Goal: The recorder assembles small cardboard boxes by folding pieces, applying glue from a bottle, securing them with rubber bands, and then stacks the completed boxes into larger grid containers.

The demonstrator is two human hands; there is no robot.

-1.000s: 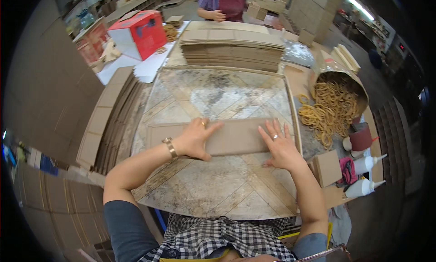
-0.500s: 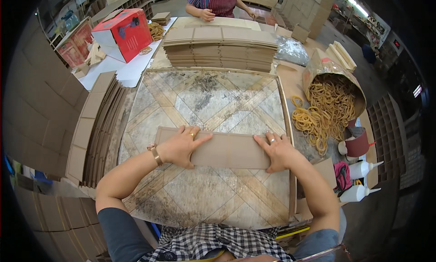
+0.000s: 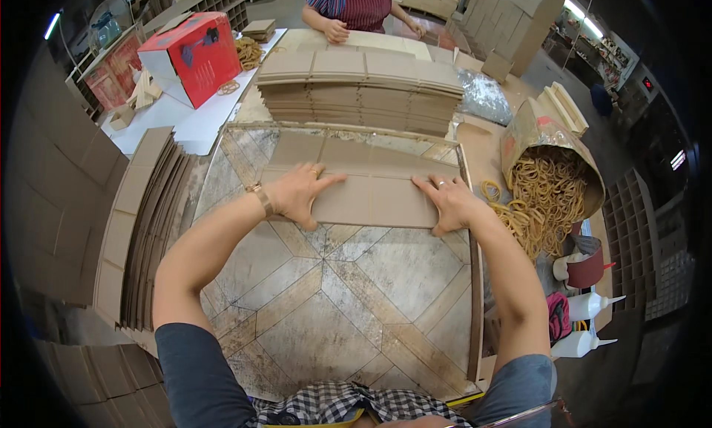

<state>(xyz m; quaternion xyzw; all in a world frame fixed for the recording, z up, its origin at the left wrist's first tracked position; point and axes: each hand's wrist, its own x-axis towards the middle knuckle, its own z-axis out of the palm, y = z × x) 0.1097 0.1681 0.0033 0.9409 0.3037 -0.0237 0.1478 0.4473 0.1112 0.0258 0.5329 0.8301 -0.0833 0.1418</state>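
Note:
A flat brown cardboard sheet (image 3: 374, 200) with crease lines lies across the far half of the worn, patterned board in front of me. A second cardboard panel (image 3: 352, 153) shows just behind it, beyond a crease or edge; I cannot tell whether the two are joined. My left hand (image 3: 300, 194), with a ring and a bracelet, rests on the sheet's left part, fingers spread. On the right end rests my right hand (image 3: 450, 202), also ringed, its thumb at the near edge and fingers apart. Neither hand wraps round the cardboard.
Behind the board stands a tall stack of folded cardboard (image 3: 360, 94); another stack (image 3: 141, 228) stands at left. At right, a tipped bag (image 3: 552, 124) spills rubber bands (image 3: 549, 198), near white squeeze bottles (image 3: 586, 306). A red box (image 3: 196, 61) sits back left. Another person (image 3: 348, 12) stands opposite.
Both hands have moved away from me with the cardboard, toward the stack at the back. A further panel now shows behind the strip. The view has shifted slightly.

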